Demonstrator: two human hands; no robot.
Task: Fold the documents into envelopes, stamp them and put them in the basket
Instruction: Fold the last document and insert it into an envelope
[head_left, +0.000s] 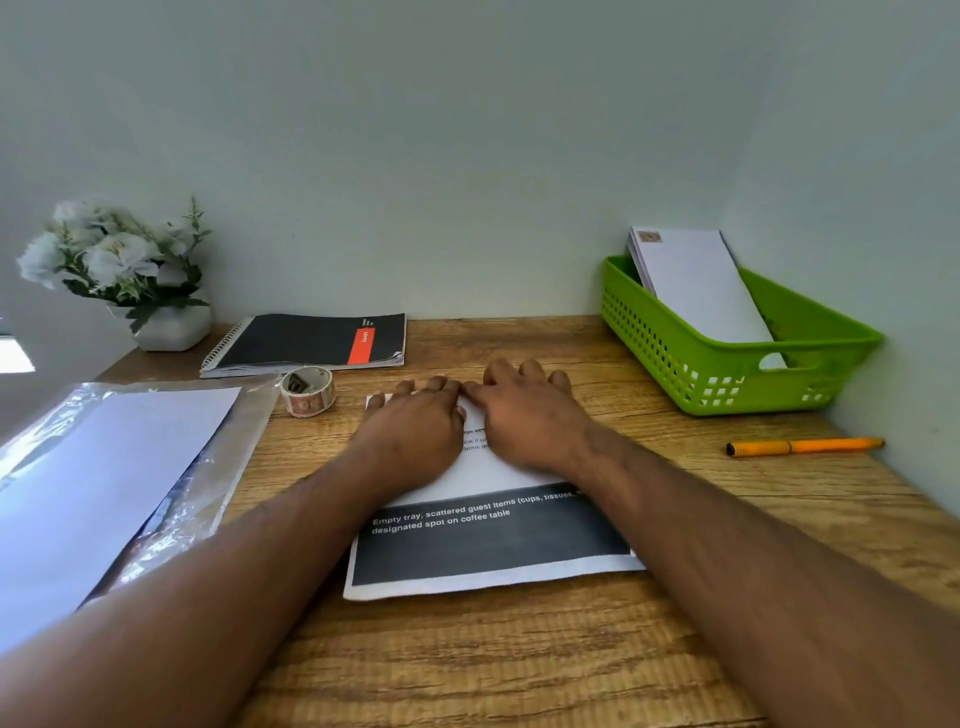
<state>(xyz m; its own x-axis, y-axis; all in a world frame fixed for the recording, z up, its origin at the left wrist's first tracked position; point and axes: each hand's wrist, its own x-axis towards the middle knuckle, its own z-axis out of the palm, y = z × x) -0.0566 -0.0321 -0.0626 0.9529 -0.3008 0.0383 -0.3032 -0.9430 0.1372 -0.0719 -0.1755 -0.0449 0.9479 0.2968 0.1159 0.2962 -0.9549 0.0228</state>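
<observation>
We see our two bare forearms, uncovered from the lower frame edge up to the wrists, with no sleeve or cuff showing anywhere along them. Our left hand (415, 426) and right hand (524, 415) are bare too: we wear no gloves. Fine hair shows along both forearms. The knuckles and short fingers are plain and unmarked.
</observation>
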